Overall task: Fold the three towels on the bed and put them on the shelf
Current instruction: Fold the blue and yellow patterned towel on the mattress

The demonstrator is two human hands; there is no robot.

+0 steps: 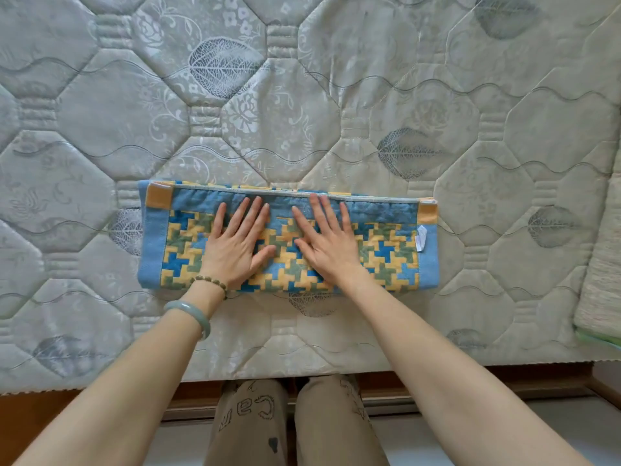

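Note:
A blue towel with a yellow, green and blue houndstooth pattern lies folded into a long strip on the bed, near its front edge. A small white label sticks out at the towel's right end. My left hand lies flat on the towel left of its middle, fingers spread. My right hand lies flat just right of the middle, fingers spread too. Both palms press down on the cloth and hold nothing. Only this one towel is clearly visible.
The quilted grey-green mattress fills most of the view. A pale folded cloth with a green edge lies at the bed's right side. The bed's wooden frame and my legs are below the front edge.

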